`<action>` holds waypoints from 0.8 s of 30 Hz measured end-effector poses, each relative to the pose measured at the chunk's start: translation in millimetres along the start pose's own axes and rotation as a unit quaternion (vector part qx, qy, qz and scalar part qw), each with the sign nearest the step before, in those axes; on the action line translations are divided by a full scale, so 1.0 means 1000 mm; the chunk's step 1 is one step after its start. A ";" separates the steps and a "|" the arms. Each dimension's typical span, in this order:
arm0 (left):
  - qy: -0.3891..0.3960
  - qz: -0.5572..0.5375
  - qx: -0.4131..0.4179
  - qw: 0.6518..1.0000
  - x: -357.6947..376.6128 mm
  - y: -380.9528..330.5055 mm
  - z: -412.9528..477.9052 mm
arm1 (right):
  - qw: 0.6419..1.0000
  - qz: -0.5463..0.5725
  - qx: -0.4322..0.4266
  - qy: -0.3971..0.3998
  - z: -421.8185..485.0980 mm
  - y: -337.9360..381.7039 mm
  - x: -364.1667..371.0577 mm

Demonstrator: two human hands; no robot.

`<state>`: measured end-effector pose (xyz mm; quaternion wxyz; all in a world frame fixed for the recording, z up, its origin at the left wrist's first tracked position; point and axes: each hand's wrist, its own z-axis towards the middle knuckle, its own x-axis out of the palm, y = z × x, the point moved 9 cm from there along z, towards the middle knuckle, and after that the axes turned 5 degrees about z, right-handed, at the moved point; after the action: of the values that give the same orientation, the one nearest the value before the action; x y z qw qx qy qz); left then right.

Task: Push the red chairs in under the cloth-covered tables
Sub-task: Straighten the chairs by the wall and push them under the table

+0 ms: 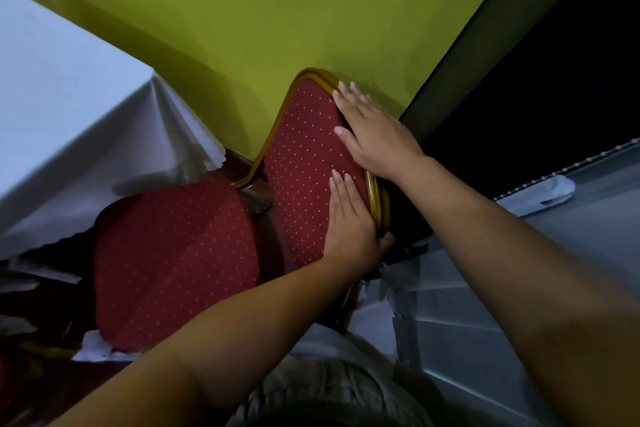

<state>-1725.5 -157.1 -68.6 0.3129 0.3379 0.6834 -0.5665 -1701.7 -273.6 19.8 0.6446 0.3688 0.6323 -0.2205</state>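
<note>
Head view, tilted, looking down along two bare forearms onto a red chair (304, 166) with pale dots and a gold frame (277, 125), which fills the centre of the frame. Its padded seat (173, 260) lies at lower left, with its far edge at the scalloped hem of a white cloth-covered tabletop (52, 97) in the upper left. The left hand (349, 229), just right of centre, grips the side of the backrest: its fingers (337, 191) lie straight on the fabric while the thumb hooks round the gold frame. The right hand (374, 135), above it, rests open on the upper edge of the backrest, its fingers (349, 97) straight and together. A yellow-green wall (259, 3) fills the top of the frame.
</note>
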 end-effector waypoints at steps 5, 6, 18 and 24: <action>0.015 0.011 0.018 1.000 -0.009 0.012 -0.021 | 0.998 -0.047 -0.018 0.032 -0.004 0.013 0.008; 0.016 0.015 0.021 1.000 -0.009 0.013 -0.025 | 0.998 -0.047 -0.011 0.036 -0.004 0.015 0.009; 0.030 0.000 0.045 0.999 -0.029 0.061 -0.099 | 0.999 -0.041 0.000 0.001 -0.041 0.085 0.022; 0.050 0.018 0.084 0.995 -0.047 0.094 -0.146 | 0.999 -0.028 -0.010 -0.035 -0.062 0.134 0.034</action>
<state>-1628.2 -6.4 -59.3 0.2592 0.4028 0.6418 -0.5988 -1638.1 -136.0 17.7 0.6633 0.3372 0.6216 -0.2449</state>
